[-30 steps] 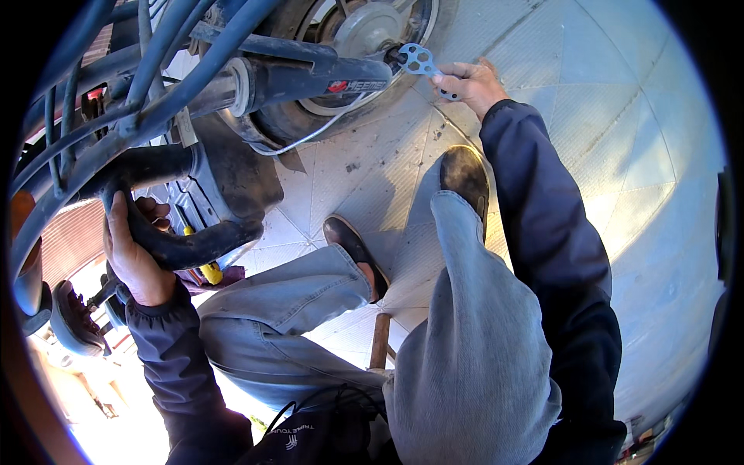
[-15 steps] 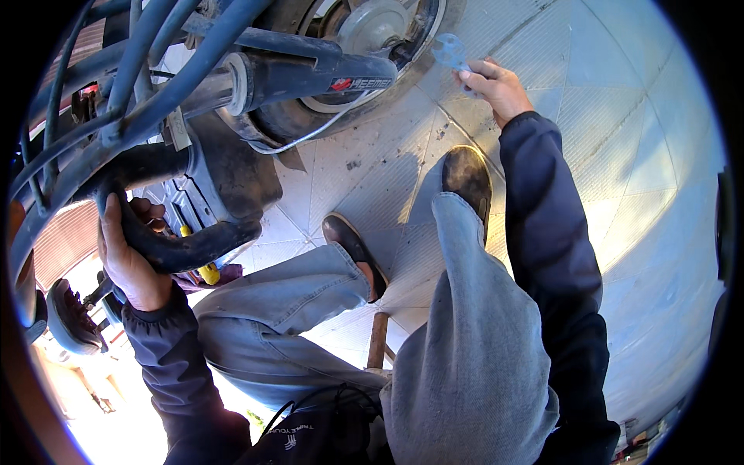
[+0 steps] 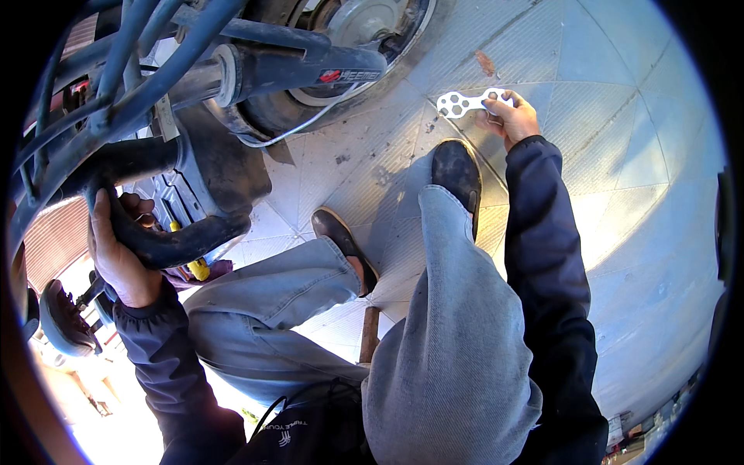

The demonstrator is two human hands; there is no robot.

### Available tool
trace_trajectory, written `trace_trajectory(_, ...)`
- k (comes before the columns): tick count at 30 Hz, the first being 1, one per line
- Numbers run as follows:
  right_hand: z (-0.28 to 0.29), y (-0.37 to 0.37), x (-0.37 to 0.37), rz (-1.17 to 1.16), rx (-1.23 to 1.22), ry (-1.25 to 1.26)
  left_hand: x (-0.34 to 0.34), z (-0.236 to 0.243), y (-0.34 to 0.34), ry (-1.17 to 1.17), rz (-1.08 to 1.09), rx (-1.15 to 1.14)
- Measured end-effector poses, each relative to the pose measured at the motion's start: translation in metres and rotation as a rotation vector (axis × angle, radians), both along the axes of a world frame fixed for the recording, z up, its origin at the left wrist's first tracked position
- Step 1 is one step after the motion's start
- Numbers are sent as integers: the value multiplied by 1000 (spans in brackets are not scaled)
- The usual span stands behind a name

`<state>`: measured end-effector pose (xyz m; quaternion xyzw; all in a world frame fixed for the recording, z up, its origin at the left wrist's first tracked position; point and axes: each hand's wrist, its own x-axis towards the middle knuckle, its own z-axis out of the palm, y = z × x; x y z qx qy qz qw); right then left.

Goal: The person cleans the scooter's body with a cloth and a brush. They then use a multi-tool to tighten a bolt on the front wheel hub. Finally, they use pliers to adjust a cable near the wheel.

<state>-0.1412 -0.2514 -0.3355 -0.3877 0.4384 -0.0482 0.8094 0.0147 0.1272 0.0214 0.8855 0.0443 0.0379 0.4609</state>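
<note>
My right hand (image 3: 513, 122) pinches one end of a flat, silvery bone-shaped wrench (image 3: 457, 106) with several hexagonal holes. It holds the wrench above the tiled floor, out past my right shoe (image 3: 456, 174), with the holed far end pointing left. On the left, my left hand (image 3: 122, 260) is wrapped around a thick black curved tube (image 3: 182, 246); some of its fingers are hidden behind the tube. Near it are the dark blue frame tubes (image 3: 147, 101) of a vehicle, and a dark shock absorber (image 3: 310, 71) lies alongside the wheel (image 3: 364, 27).
Below the black tube sit a tool tray (image 3: 175, 200) and a yellow-handled tool (image 3: 199, 269). A thin pale cable (image 3: 306, 129) curves by the wheel. A wooden leg (image 3: 370, 333) stands between my knees. Another dark shoe (image 3: 63, 319) shows at far left.
My right hand has come slightly nearer and to the right, turning the wrench so its flat, holed face shows. My left hand keeps its grip on the tube. The view has shifted a little.
</note>
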Motion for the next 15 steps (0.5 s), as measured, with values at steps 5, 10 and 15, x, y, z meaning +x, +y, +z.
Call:
trace_trajectory(5, -24, 2, -20, 145, 0, 81, -1, -1, -3, -5, 8, -3)
trace_trajectory(10, -40, 0, -33, 463, -445, 237, -1, 0, -3, -9, 11, -20)
trace_trajectory(15, -24, -5, -27, 839, -338, 351, -1, 0, -3, -7, 14, -8)
